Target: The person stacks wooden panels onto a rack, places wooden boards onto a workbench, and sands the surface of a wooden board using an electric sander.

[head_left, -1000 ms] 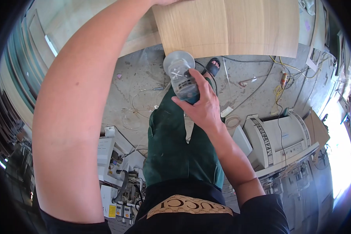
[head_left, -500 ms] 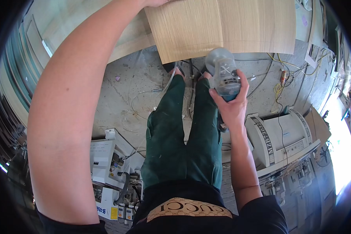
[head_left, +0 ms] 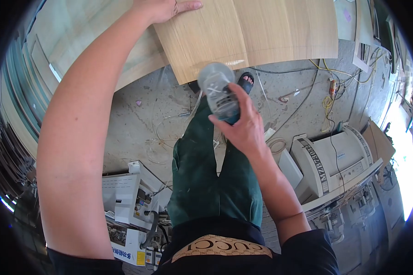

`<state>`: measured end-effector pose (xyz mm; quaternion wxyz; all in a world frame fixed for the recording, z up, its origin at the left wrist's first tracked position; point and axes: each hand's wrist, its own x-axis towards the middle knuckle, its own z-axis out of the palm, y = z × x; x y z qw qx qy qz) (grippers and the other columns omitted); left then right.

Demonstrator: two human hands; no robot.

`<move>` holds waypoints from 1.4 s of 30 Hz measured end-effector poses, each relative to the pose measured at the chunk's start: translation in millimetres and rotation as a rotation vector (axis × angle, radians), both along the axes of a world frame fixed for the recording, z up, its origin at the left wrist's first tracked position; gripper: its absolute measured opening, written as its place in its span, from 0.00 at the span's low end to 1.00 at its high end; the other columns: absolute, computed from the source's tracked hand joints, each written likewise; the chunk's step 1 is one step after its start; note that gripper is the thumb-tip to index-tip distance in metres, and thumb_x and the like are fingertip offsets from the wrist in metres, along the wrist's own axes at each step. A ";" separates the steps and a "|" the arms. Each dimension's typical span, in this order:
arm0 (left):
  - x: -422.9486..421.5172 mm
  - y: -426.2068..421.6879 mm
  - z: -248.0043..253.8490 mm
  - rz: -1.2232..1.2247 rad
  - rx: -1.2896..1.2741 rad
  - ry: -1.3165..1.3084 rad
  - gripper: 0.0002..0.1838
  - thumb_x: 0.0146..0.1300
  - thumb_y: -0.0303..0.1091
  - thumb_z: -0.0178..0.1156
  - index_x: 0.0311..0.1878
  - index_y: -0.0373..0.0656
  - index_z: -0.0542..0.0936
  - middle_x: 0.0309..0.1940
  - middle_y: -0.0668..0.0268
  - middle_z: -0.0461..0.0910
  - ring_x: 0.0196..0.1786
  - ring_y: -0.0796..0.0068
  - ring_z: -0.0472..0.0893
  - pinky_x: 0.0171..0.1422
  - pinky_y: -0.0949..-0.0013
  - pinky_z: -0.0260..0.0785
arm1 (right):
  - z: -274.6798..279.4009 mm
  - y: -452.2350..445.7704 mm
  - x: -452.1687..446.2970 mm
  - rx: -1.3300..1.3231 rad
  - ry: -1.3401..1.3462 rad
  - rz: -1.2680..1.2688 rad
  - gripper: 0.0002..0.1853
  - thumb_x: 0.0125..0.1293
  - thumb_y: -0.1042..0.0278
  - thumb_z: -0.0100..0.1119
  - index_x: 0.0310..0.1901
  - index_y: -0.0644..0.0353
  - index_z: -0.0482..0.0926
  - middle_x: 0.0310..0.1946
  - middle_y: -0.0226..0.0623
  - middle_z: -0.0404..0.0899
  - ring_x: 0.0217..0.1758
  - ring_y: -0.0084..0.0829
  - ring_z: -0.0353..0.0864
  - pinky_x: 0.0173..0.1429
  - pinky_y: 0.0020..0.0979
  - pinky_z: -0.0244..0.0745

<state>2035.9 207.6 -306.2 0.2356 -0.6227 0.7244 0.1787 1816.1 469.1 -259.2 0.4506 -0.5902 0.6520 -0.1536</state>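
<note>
My right hand (head_left: 243, 123) is wrapped round a trim router (head_left: 221, 94) with a clear plastic body, a round clear base and a dark teal lower housing. The router is just off the near edge of a wood-grain panel (head_left: 202, 41); whether it touches that edge I cannot tell. At the top, my left hand (head_left: 163, 9) rests at the panel's left side, one finger stretched flat on its face. The other fingers of this hand are partly cut off by the frame.
Paler boards (head_left: 101, 46) lie left of the panel. Yellow and dark cables (head_left: 328, 103) and thin clear hose cross the concrete floor (head_left: 137, 119). A white machine (head_left: 330, 160) stands at right, another (head_left: 133, 192) at lower left. My sandalled foot (head_left: 246, 80) is near the panel edge.
My right hand and the trim router have moved left along the panel's near edge. My left hand has come further into view. My right foot shows more clearly, and the view has shifted slightly.
</note>
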 end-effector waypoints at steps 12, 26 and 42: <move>-2.6 0.5 -1.0 0.010 -0.015 -0.026 0.65 0.57 0.82 0.54 0.85 0.55 0.36 0.83 0.39 0.24 0.84 0.38 0.23 0.84 0.35 0.24 | 8.1 -25.6 -98.9 0.034 0.092 -0.264 0.49 0.54 0.65 0.81 0.75 0.52 0.60 0.57 0.50 0.81 0.59 0.47 0.84 0.63 0.42 0.77; 23.5 5.8 -51.6 -0.121 -0.329 0.070 0.60 0.57 0.83 0.53 0.85 0.71 0.37 0.85 0.47 0.27 0.86 0.42 0.30 0.83 0.31 0.29 | -0.9 -56.5 -225.4 -0.078 0.164 -0.448 0.47 0.57 0.60 0.80 0.75 0.52 0.61 0.60 0.48 0.77 0.61 0.38 0.80 0.67 0.38 0.74; 21.3 7.6 -42.5 -0.126 -0.302 0.051 0.58 0.62 0.72 0.59 0.85 0.66 0.38 0.85 0.46 0.27 0.86 0.43 0.31 0.83 0.33 0.30 | 10.4 -66.8 -242.5 0.049 0.046 -0.367 0.48 0.54 0.62 0.81 0.74 0.47 0.62 0.61 0.50 0.79 0.64 0.45 0.81 0.67 0.42 0.76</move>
